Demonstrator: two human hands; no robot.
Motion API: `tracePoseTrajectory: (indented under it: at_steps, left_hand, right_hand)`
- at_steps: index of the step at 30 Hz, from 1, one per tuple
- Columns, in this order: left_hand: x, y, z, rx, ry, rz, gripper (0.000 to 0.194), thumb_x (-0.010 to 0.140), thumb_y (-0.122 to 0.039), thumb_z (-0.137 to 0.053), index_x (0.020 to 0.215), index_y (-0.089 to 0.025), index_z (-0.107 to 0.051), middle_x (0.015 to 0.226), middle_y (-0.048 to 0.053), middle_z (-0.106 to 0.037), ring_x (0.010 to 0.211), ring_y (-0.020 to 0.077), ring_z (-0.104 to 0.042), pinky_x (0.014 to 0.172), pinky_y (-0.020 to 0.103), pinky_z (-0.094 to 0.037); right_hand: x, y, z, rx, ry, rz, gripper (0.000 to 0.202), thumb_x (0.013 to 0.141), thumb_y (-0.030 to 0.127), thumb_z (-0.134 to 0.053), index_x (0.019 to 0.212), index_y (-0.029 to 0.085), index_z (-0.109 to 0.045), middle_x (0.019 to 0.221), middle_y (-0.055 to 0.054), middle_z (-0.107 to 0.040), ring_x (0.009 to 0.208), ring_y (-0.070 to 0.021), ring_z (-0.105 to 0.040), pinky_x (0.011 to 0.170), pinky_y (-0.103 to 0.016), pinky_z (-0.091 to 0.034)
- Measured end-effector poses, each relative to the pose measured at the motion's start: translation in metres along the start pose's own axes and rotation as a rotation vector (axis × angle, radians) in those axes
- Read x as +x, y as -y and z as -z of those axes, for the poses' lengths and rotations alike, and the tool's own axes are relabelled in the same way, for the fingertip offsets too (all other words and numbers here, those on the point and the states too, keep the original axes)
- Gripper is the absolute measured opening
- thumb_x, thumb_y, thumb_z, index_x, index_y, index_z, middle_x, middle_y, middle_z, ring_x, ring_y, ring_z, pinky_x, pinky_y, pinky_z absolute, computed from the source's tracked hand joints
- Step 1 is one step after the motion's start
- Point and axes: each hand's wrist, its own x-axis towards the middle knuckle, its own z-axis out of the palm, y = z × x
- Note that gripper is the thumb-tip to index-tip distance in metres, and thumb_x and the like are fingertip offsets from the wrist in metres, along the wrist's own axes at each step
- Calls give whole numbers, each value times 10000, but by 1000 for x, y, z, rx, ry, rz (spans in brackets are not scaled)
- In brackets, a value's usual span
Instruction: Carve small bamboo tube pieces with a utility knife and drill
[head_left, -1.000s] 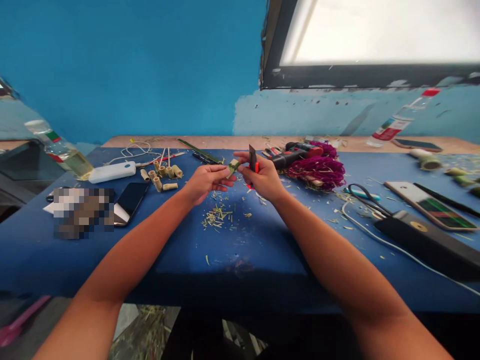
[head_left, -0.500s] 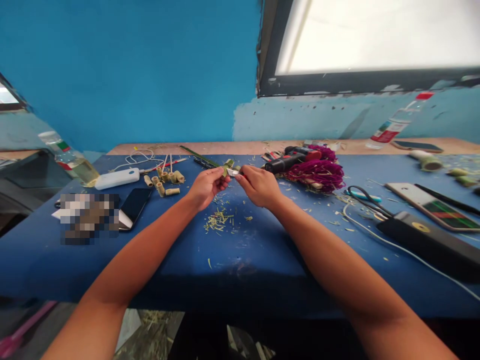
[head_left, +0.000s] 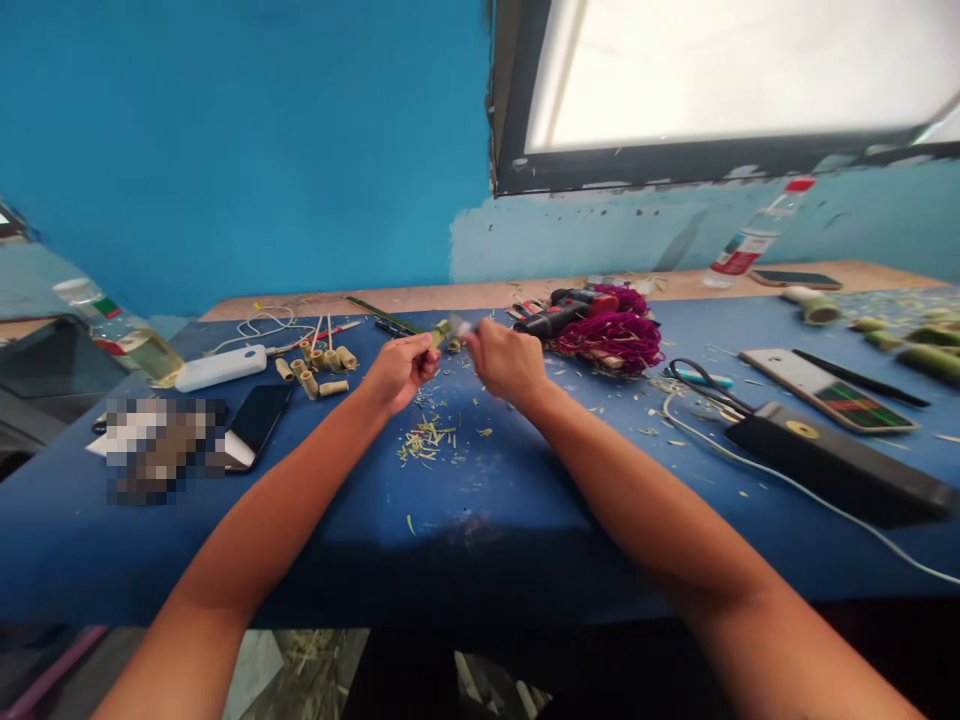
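My left hand [head_left: 405, 368] pinches a short green bamboo piece [head_left: 441, 331] over the middle of the table. Close on its right, my right hand [head_left: 507, 360] is closed around a knife [head_left: 462, 328], whose blurred blade points at the bamboo. Whether the blade touches it, I cannot tell. Pale green shavings [head_left: 427, 440] lie below the hands. Several short, hollow bamboo tubes [head_left: 308, 380] stand and lie to the left of my left hand. Behind the hands rests a long green strip [head_left: 382, 315].
On the right are a drill [head_left: 551, 318], purple string [head_left: 615, 340], a smartphone [head_left: 817, 385], a black case [head_left: 832, 465] and cut bamboo [head_left: 930, 360]. A bottle [head_left: 757, 235] stands at the back. Leftward are a white power strip [head_left: 221, 368], a dark phone [head_left: 257, 420] and another bottle [head_left: 124, 335].
My right hand has turned, and the knife blade now looks blurred beside the bamboo. The bamboo piece has tilted in my left hand. The whole view has shifted slightly to the right.
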Motion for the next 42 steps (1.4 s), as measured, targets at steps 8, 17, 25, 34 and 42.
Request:
tracePoseTrajectory:
  at_steps: [8, 17, 25, 34, 42]
  left_hand:
    - [7, 1, 3, -32, -209, -5, 214, 951, -155, -695, 740, -135, -724, 724, 86, -693, 669, 139, -567, 702, 290, -454]
    - [5, 13, 1, 121, -18, -165, 84, 895, -196, -796, 861, -125, -827, 844, 67, -730, 765, 137, -562, 793, 293, -455]
    - [-2, 9, -4, 532, -52, -352, 166, 993, -247, -698, 928, -157, -821, 815, 19, -678, 740, 138, -495, 760, 284, -401]
    - [13, 16, 3, 755, -157, -333, 377, 1027, -384, -670, 711, -180, -646, 635, -2, -521, 656, 150, -411, 671, 296, -314]
    - [16, 5, 0, 1058, -229, -309, 386, 1029, -250, -562, 647, -200, -539, 603, -16, -481, 649, 162, -412, 674, 343, -230]
  right_hand:
    - [3, -20, 7, 85, -30, -136, 584, 1170, 501, -242, 1111, 166, -716, 1047, -201, -802, 872, -288, -707, 711, -357, -318]
    - [-14, 8, -12, 291, 84, 323, 429, 1106, 568, -333, 921, 237, -534, 848, -107, -720, 722, -210, -585, 703, -350, -257]
    - [-17, 14, -3, 193, 118, 311, 489, 1127, 567, -326, 950, 223, -625, 838, -95, -732, 703, -199, -579, 685, -357, -223]
    - [-20, 25, 11, -89, 185, 118, 571, 1158, 550, -298, 1212, 197, -743, 1070, -154, -831, 840, -256, -709, 670, -355, -183]
    - [-12, 21, 12, -134, 195, -64, 572, 1161, 561, -327, 1274, 208, -762, 1150, -179, -835, 960, -319, -773, 719, -344, -331]
